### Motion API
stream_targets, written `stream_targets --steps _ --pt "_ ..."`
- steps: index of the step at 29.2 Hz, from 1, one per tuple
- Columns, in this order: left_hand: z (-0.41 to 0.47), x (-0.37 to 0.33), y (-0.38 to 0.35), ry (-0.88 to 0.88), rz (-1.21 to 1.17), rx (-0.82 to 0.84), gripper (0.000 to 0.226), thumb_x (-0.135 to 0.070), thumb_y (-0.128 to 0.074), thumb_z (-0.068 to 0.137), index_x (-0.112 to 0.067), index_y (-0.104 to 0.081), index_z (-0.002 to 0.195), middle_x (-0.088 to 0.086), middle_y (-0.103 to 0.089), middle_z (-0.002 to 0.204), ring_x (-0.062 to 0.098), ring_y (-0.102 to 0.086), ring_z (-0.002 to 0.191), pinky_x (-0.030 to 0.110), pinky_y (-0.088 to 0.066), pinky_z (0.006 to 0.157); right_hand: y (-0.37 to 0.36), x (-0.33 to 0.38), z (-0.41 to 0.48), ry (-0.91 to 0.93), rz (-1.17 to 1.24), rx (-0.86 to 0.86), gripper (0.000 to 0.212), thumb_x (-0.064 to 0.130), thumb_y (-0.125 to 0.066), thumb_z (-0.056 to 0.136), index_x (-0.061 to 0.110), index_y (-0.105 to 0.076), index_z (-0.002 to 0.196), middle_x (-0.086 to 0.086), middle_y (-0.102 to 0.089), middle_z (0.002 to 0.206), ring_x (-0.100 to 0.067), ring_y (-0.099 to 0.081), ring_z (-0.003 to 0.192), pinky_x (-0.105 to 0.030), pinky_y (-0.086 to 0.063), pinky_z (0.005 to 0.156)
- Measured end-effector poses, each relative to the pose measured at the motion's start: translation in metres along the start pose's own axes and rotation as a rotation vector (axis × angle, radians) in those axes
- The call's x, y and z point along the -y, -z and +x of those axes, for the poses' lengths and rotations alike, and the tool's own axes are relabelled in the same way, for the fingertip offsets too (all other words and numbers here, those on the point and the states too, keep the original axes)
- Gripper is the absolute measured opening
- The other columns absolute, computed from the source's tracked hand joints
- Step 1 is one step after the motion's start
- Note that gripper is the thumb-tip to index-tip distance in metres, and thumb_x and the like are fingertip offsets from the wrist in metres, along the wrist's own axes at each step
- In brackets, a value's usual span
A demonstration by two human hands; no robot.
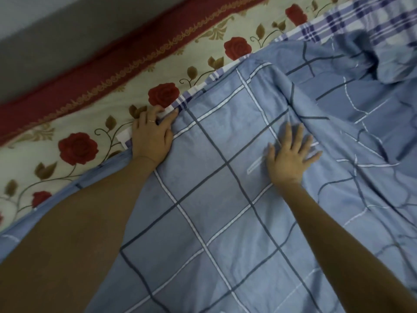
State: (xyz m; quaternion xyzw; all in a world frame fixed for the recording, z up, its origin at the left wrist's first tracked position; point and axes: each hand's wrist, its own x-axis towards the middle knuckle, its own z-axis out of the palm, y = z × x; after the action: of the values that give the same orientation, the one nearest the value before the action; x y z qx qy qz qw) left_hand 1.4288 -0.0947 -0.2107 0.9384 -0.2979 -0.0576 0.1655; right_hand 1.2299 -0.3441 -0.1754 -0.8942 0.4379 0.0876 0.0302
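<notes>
While my left hand (153,134) pinches the hem of the blue quilt (225,222), my flat, open right hand (291,157) should smooth toward the frame's right.

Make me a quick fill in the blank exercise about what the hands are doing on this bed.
1. The right hand lies flat, fingers spread, on the ____ checked cover.
2. The left hand holds the cover's edge and wears a ____ on one finger.
3. The sheet beside the cover is printed with red ____.
Missing words: blue; ring; roses.
</notes>
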Motion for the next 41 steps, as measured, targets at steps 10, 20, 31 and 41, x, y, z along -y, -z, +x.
stream_targets --steps 10,20,31,41 --pt "-0.008 -0.147 0.006 -0.449 0.004 0.576 0.113 -0.062 -0.066 0.071 -0.037 0.016 0.145 -0.002 0.022 0.156 0.022 0.024 0.141 0.063 0.013 0.106 -0.006 -0.112 -0.023 -0.375 0.073 0.049 0.079 0.065 -0.025 0.084 0.029 -0.002 0.151 -0.012 0.004 0.159 -0.038 0.002 0.145 -0.069 0.003 0.106" --pt "0.095 -0.272 -0.057 0.197 0.051 0.655 0.168 -0.088 -0.058 0.016 -0.023 0.042 0.135 0.006 0.044 0.145 0.031 0.036 0.135 0.074 0.012 0.096 -0.031 -0.191 0.114 -0.426 0.134 -0.184 0.056 0.048 -0.026 0.096 0.032 -0.021 0.150 0.002 -0.016 0.159 -0.027 -0.011 0.146 -0.060 0.005 0.111" --pt "0.115 -0.296 -0.047 0.297 0.212 0.886 0.172 -0.089 -0.056 0.011 -0.022 0.047 0.130 0.006 0.051 0.139 0.030 0.040 0.132 0.074 0.008 0.101 -0.030 -0.198 0.114 -0.424 0.230 -0.188 0.055 0.031 -0.033 0.093 0.027 -0.030 0.148 0.001 -0.026 0.155 -0.025 -0.023 0.143 -0.051 -0.003 0.114" --pt "0.125 -0.313 -0.046 0.401 0.294 0.955 0.166 -0.082 -0.066 0.020 -0.021 0.059 0.111 0.009 0.051 0.138 0.029 0.040 0.132 0.073 0.009 0.099 -0.023 -0.203 0.115 -0.384 0.223 -0.152 0.058 0.029 -0.037 0.086 0.030 -0.037 0.144 -0.004 -0.033 0.152 -0.028 -0.029 0.140 -0.052 -0.012 0.113"
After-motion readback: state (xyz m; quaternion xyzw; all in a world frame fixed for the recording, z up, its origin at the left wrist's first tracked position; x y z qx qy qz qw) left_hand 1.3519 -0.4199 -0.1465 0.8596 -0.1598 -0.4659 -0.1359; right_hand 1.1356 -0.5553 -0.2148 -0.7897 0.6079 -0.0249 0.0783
